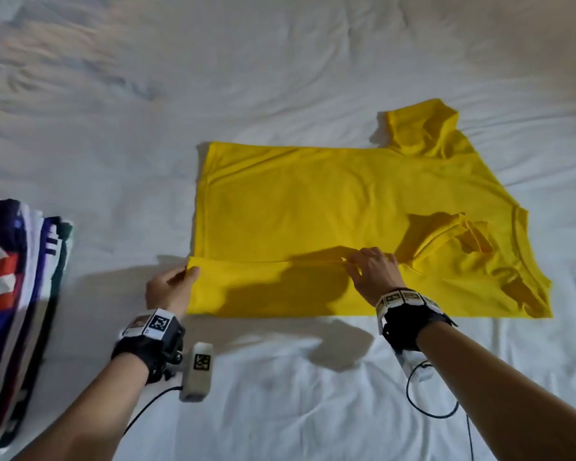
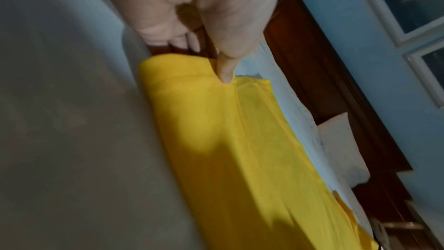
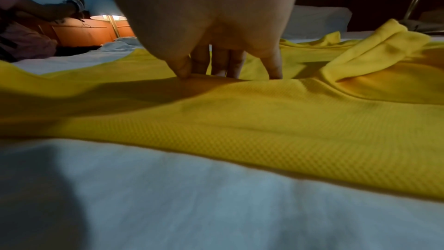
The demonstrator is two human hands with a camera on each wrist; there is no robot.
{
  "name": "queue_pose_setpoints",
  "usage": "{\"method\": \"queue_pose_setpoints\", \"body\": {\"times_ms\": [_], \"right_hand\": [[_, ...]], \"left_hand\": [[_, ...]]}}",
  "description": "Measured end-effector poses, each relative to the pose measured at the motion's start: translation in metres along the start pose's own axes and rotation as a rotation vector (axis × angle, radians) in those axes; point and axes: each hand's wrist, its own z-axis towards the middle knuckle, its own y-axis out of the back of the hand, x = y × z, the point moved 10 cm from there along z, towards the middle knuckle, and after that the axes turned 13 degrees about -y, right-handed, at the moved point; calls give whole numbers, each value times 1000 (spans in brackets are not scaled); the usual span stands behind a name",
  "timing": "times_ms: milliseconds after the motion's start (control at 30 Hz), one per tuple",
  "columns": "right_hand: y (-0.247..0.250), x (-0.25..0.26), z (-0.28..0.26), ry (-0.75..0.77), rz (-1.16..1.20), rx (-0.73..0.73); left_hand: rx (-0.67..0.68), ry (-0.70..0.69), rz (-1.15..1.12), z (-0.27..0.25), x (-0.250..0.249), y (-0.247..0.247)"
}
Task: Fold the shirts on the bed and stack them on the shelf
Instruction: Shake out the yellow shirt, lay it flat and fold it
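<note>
- On the white-sheeted bed (image 1: 280,78), a bright yellow short-sleeved shirt of fine waffle-textured knit (image 1: 330,201) is laid flat, its hem towards the left and its round neckline towards the right.
- The shirt's near long edge is seen folded over onto the body as a narrow band, with the near sleeve turned in and lying crumpled on top; the far sleeve is left sticking out, rumpled, at the far right.
- The hem corner of the folded band is pinched by the left hand (image 1: 170,287) between thumb and curled fingers (image 2: 225,71).
- The fold edge, about midway along the shirt, is met by the right hand (image 1: 374,271); its fingers (image 3: 273,66) are pointed down, slightly spread, with tips touching the cloth. Whether the edge is pinched or only pressed cannot be told.
- No print, brand or readable writing is seen on the shirt. Black-and-white square coded markers are worn on both black wrist straps, and another is carried on a small grey box (image 1: 197,371) cabled to the left wrist.
- A stack of folded clothes in navy, white, red and purple (image 1: 14,294) is placed at the bed's left edge, well apart from the shirt.
- Beyond the bed, a dark wooden headboard (image 2: 324,83), a white pillow (image 2: 341,149), a blue wall with white-framed pictures (image 2: 413,7), and a lit lamp on an orange cabinet (image 3: 108,18) are shown.
</note>
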Motion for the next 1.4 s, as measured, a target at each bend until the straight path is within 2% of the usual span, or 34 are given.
{"method": "queue_pose_setpoints", "body": {"times_ms": [133, 233, 333, 433, 467, 533, 600, 700, 733, 833, 933, 1100, 1267, 1400], "right_hand": [[-2, -2, 3, -9, 20, -38], [-4, -2, -1, -15, 73, -82], [-17, 2, -15, -36, 49, -44], [-26, 7, -39, 25, 50, -47], [-26, 1, -45, 19, 84, -69], [-21, -28, -53, -80, 176, -123], [-12, -78, -55, -247, 277, -192], [9, -163, -61, -462, 346, -300], [20, -189, -64, -507, 348, -349], [47, -264, -73, -674, 367, -436], [53, -315, -71, -764, 346, -376], [43, -355, -58, -759, 392, -229], [50, -374, -59, -677, 729, -246], [43, -384, -59, -702, 547, -55]], "left_hand": [[2, -202, 81, 8, 0, -6], [-2, -199, 140, 11, 7, -8], [-27, -214, 225, 6, 2, -3], [-26, -304, 436, -14, -24, -12], [1, -374, 486, -28, -38, -26], [111, -630, 472, -66, -74, -73], [319, -805, 416, -110, -96, -135], [657, -845, 407, -169, -103, -226], [712, -870, 424, -185, -107, -247], [754, -1015, 454, -223, -125, -292], [772, -1027, 488, -235, -128, -320], [765, -1060, 591, -242, -131, -339], [723, -971, 612, -236, -123, -338], [696, -903, 609, -228, -122, -327]]}}
